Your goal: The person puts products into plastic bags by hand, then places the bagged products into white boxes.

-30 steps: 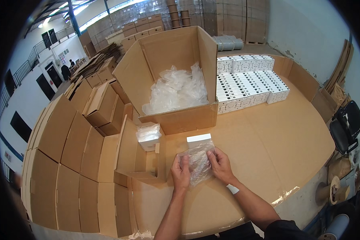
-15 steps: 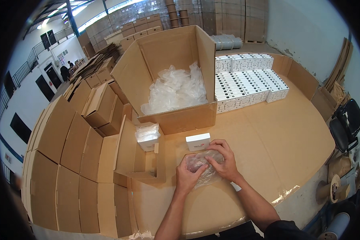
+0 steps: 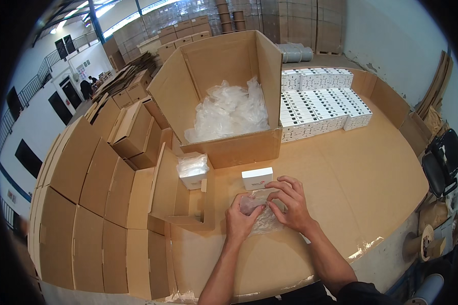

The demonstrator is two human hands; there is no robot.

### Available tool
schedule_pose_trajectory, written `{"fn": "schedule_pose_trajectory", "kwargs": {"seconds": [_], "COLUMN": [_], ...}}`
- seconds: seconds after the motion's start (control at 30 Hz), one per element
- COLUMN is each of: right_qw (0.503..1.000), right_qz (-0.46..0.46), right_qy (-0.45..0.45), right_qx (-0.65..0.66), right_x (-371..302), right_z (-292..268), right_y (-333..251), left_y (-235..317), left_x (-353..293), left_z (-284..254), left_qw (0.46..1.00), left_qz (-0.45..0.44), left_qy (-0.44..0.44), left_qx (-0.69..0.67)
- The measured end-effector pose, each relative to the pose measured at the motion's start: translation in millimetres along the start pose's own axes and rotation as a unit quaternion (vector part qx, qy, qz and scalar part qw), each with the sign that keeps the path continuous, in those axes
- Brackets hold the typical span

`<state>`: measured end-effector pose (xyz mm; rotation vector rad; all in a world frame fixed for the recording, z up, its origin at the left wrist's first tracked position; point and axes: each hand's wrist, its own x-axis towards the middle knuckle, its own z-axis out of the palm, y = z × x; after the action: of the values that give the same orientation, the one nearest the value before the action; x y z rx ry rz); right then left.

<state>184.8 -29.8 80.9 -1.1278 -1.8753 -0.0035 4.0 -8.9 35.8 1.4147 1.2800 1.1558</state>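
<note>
A clear bubble-wrap bag [image 3: 267, 222] lies between my hands over the cardboard-covered table. My left hand [image 3: 239, 218] grips its left side, with the thumb pressed on top. On the other side my right hand [image 3: 292, 206] pinches the bag's upper edge between thumb and fingertips, the other fingers raised. Just beyond the bag stands a small white box [image 3: 257, 178]. To the left, an open cardboard carton [image 3: 180, 216] holds white boxes with a plastic-wrapped bundle [image 3: 193, 165] on top.
A large open carton [image 3: 234, 150] full of clear plastic bags [image 3: 229, 112] stands behind. Rows of white patterned boxes [image 3: 325, 109] are stacked to its right. Brown cartons [image 3: 86, 229] line the left side. A black chair [image 3: 439, 160] is at the far right.
My right hand's fingers have lifted and spread, its fingertips drawing in toward the left thumb. The bag looks flatter. The whole view has shifted slightly.
</note>
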Motion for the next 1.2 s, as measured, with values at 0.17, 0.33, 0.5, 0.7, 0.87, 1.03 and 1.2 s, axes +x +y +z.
{"fn": "schedule_pose_trajectory", "kwargs": {"seconds": [0.17, 0.33, 0.5, 0.7, 0.87, 1.03, 1.2], "right_qw": [0.996, 0.976, 0.953, 0.956, 0.973, 0.945, 0.913], "right_qz": [-0.028, -0.021, 0.039, 0.083, 0.052, 0.189, 0.228], "right_qy": [-0.083, -0.214, -0.294, -0.24, -0.158, 0.07, 0.035], "right_qx": [-0.012, -0.019, 0.064, 0.149, 0.161, 0.256, 0.337], "right_x": [10.0, 36.4, 48.6, 44.6, 40.0, 29.7, 17.3], "right_z": [-7.6, -12.1, -13.9, -10.8, -6.9, 9.9, 31.3], "right_y": [-9.8, -17.7, -14.0, -14.9, 2.9, 39.6, 68.4], "left_y": [1.5, 7.7, 7.8, 3.8, 15.7, 7.6, 4.9], "left_x": [-2.3, -4.2, -3.1, -0.3, 0.9, 2.0, 3.5], "left_z": [3.0, -2.3, -2.2, -3.6, -4.8, -9.0, -8.3], "left_qw": [0.998, 0.998, 0.998, 0.997, 0.996, 0.998, 0.997], "left_qz": [0.054, 0.056, 0.03, 0.05, -0.009, 0.001, -0.014], "left_qy": [-0.008, -0.032, -0.053, -0.056, -0.085, -0.058, -0.052], "left_qx": [0.03, 0.014, -0.008, -0.017, -0.024, -0.036, -0.061]}}
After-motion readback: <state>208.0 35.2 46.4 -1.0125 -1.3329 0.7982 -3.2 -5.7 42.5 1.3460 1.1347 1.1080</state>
